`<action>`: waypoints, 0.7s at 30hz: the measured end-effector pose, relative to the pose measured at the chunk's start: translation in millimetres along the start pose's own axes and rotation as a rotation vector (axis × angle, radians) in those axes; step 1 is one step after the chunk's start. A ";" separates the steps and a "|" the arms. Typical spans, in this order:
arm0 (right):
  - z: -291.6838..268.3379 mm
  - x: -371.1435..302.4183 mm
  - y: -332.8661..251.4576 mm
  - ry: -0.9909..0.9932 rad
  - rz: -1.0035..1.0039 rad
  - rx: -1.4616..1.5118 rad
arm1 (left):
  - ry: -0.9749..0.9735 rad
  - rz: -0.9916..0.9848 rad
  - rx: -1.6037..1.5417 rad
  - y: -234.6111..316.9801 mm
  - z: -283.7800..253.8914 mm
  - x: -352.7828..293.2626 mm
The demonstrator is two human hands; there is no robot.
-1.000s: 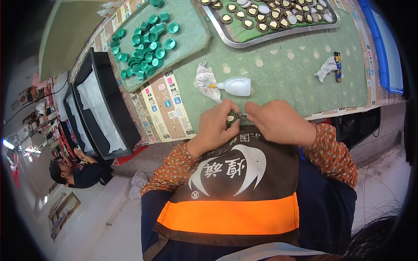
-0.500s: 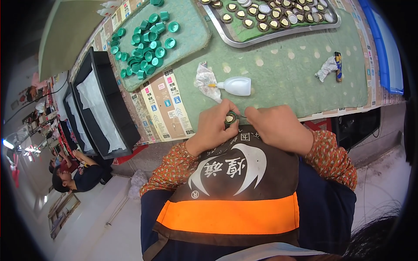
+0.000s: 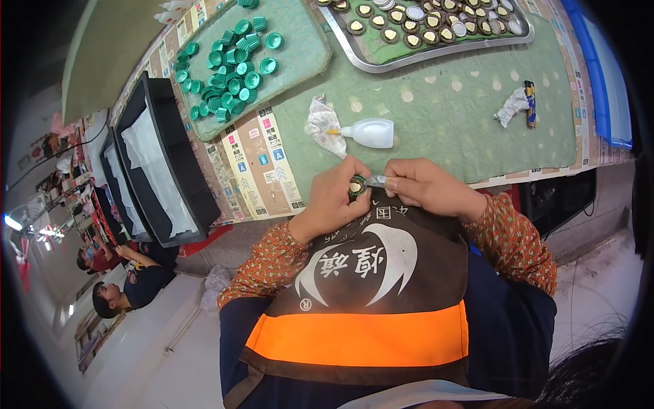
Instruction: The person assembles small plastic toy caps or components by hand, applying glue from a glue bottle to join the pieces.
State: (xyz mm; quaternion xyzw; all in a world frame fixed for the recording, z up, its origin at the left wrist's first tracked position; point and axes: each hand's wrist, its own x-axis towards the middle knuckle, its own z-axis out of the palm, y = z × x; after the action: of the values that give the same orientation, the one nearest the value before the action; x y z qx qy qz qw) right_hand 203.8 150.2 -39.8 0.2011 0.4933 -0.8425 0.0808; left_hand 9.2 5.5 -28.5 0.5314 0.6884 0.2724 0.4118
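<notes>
The cup (image 3: 357, 185), small, round and green-rimmed with a pale centre, sits between the thumb and forefinger of the left hand (image 3: 332, 199), at the near edge of the tabletop (image 3: 436, 129) and above the apron (image 3: 368, 266). Those fingers (image 3: 354, 165) curve around it from above and below, closed to the cup's width and gripping its rim; its pale face shows between them. The other left fingers are mostly hidden, so their hold cannot be told.

The right hand (image 3: 436, 191) is just beside, its thumb and forefinger pinched together on a thin silvery tool (image 3: 376, 181). The tool points left, its tip at the cup's right side; whether the two touch is too small to tell. The remaining right fingers are curled under.

Beyond the hands, a white bottle (image 3: 373, 133) lies on its side, its nozzle on a crumpled tissue (image 3: 325, 123). Farther off, green cups (image 3: 235, 87) lie on a pale mat (image 3: 306, 58), and a metal tray (image 3: 371, 67) holds many dark-rimmed pieces (image 3: 412, 41).
</notes>
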 end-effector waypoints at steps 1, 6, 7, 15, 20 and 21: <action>3.7 -4.1 -3.2 0.000 0.000 0.000 | 0.009 0.024 0.002 -0.4 0.7 0.4; 36.4 -24.3 -30.3 0.301 -0.332 -1.352 | -0.002 0.003 0.049 7.2 1.6 1.7; 37.1 -24.1 -28.7 0.318 -0.331 -1.338 | 0.021 0.030 0.059 6.8 3.1 1.1; 21.0 -14.3 -23.9 0.272 -0.078 -0.838 | 0.113 0.107 0.134 3.3 11.5 -0.6; 17.9 -13.1 -15.6 0.290 -0.171 -0.898 | 0.037 0.126 0.206 2.6 8.7 0.4; 7.6 -8.3 -14.3 0.180 -0.127 -0.647 | 0.037 0.127 0.208 1.9 8.3 0.0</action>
State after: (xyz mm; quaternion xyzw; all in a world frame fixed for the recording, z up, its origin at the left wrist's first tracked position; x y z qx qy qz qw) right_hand 204.5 150.3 -21.6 0.2077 0.7516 -0.6245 0.0440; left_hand 17.3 5.5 -31.2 0.6089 0.6852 0.2348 0.3235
